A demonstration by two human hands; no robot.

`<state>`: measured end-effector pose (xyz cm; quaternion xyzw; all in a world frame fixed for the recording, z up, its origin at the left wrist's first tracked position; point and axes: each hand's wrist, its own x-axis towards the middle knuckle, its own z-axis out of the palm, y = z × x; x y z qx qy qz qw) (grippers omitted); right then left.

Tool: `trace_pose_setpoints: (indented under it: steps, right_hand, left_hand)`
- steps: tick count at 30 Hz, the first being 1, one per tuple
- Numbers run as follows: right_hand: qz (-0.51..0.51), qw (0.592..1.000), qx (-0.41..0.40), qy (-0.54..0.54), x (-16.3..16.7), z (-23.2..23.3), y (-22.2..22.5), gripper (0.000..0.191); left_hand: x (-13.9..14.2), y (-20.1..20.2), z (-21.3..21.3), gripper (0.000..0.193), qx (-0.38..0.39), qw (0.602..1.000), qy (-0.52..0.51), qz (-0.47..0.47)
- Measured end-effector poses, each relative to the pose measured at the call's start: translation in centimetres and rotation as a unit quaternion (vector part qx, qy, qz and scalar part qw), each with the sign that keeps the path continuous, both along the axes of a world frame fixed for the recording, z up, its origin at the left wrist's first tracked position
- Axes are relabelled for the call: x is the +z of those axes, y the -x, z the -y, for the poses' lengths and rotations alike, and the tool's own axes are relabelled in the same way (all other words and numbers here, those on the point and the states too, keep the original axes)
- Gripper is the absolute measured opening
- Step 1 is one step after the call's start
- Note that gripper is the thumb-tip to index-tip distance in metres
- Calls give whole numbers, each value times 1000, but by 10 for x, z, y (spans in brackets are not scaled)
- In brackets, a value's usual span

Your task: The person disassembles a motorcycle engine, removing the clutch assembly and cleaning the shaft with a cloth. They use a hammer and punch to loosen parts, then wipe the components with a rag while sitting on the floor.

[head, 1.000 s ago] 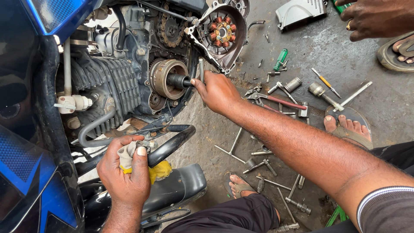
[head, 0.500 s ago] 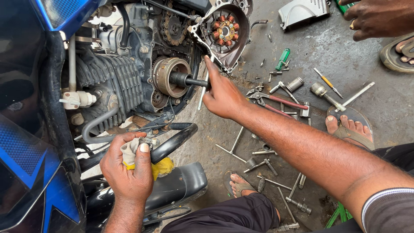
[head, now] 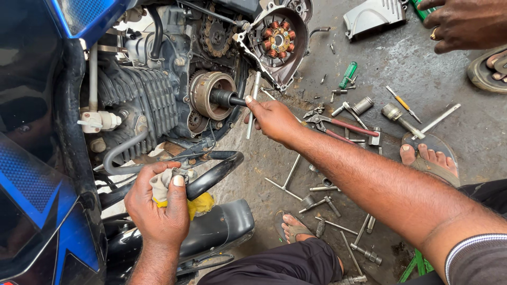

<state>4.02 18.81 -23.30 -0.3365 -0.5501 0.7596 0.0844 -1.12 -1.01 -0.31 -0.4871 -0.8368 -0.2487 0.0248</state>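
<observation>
My right hand (head: pixel 272 117) grips a T-handle socket wrench (head: pixel 252 103) whose black socket sits in the middle of the round rotor (head: pixel 211 95) on the motorcycle engine (head: pixel 142 100). The steel cross bar stands nearly upright beside my fingers. The opened side cover with its copper-wound stator (head: pixel 277 39) hangs just above. My left hand (head: pixel 157 206) is closed on a crumpled white and yellow rag (head: pixel 195 203), resting against the black foot lever (head: pixel 211 171) below the engine.
Many loose tools lie on the concrete floor: pliers with red handles (head: pixel 338 126), a green screwdriver (head: pixel 347 74), sockets, T-bars. A grey engine cover (head: pixel 375 17) lies at the top. Another person's hand (head: pixel 459 24) and sandalled foot are at the top right. My feet rest among the tools.
My right hand has turned the T-handle, so its cross bar has swung to near vertical. The view has shifted slightly. My left hand has stayed on the rag.
</observation>
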Motion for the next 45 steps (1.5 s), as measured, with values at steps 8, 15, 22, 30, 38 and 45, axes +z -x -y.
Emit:
trace_pose_setpoints:
  steps: [8,15,22,30,38,45]
  right_hand:
    - [-109,976,-55,-180,29,21,-19,50]
    - [-11,982,-55,-182,57,-22,-33,50]
    - [34,939,10,-341,10,-17,-33,49]
    - [-130,917,4,-377,37,12,-46,57]
    - [115,931,71,-339,38,-23,-44,49]
    - [-65,943,29,-324,32,-1,-46,64]
  left_hand:
    - [0,0,0,20,3,1000,-3,-1]
    - [0,0,-1,22,11,1000,1,-4]
    - [0,-1,-2,22,7,1000,-6,4]
    - [1,-1,-1,22,-13,1000,-20,-10]
    - [2,-2,-2,21,-8,1000,-17,-23]
    - [2,-3,-1,20,5,1000,-9,-13]
